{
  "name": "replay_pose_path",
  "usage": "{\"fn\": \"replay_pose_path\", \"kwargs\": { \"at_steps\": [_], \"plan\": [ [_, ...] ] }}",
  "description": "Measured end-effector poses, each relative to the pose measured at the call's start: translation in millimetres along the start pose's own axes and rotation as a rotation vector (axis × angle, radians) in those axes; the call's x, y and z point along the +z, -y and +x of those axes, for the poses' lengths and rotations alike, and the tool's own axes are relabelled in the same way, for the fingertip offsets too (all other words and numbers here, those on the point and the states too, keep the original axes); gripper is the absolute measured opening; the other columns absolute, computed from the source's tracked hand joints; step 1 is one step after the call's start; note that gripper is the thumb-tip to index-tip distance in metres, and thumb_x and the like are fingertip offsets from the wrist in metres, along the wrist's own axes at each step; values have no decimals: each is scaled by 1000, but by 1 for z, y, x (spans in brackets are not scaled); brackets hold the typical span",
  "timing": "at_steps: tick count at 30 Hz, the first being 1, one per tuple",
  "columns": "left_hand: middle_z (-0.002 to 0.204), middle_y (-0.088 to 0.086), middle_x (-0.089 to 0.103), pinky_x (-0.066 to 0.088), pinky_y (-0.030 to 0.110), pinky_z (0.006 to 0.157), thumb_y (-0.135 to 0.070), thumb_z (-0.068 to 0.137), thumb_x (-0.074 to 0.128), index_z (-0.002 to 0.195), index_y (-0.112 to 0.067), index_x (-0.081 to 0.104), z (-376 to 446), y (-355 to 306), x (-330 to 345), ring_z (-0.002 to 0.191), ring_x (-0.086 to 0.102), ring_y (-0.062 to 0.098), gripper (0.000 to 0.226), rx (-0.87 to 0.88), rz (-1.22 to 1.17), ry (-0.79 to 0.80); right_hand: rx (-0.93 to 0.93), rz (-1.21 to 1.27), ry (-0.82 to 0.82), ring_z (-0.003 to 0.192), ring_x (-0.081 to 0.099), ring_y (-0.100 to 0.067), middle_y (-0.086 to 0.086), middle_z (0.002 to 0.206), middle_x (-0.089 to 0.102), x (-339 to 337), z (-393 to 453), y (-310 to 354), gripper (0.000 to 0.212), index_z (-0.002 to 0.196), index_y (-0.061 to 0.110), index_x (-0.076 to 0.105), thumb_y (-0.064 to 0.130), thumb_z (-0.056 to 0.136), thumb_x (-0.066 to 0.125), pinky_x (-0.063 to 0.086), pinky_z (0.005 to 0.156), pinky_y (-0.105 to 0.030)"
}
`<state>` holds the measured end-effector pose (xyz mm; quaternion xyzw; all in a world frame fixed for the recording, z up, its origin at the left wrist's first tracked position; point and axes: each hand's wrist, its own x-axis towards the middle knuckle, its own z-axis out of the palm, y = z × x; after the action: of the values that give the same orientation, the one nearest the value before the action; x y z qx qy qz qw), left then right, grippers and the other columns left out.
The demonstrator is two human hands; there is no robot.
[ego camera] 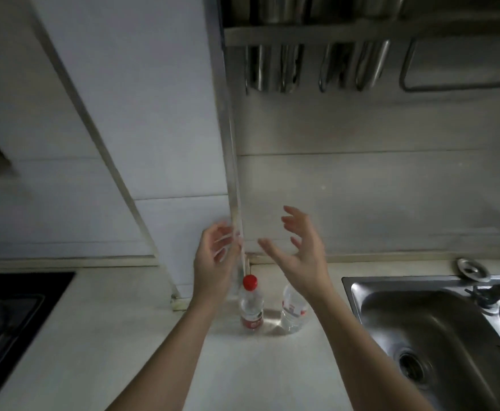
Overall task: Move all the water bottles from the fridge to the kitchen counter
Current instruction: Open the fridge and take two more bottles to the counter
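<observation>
Bottles: clear plastic red-capped water bottle (251,307) and clear plastic bottle (294,312) are standing upright on pale counter (124,336).
Hands: left hand (214,262) and right hand (299,253) are hovering above, fingers spread, empty.
Sink: steel sink (420,321) is sitting at three o'clock.

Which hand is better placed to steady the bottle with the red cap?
Probably the left hand: it hangs open just above and left of the red-capped bottle, while the right hand is over the other bottle.

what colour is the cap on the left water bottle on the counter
Red, seen clearly in the head view: cap on the left bottle.
</observation>
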<state>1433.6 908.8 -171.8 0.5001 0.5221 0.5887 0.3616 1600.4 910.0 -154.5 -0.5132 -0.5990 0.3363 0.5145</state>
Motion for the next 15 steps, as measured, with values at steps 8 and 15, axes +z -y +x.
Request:
{"fn": "replay_pose_path", "kwargs": {
  "at_steps": [8,15],
  "plan": [
    [111,-2,77,51,41,95,-36,101,51,110,-32,70,21,-124,-69,101,73,20,22,-51,-202,-5,-51,295,182,106,69,-16,-1,118,68,21,18,118,52,131,32,58,52,83,62,56,96,-41],
    [114,4,77,54,41,86,-53,99,39,118,-17,70,16,-166,-145,104,73,27,52,-184,-311,-80,22,465,404,109,71,-22,-6,122,70,60,17,162,60,127,32,64,69,86,42,56,98,-45]
  ]
}}
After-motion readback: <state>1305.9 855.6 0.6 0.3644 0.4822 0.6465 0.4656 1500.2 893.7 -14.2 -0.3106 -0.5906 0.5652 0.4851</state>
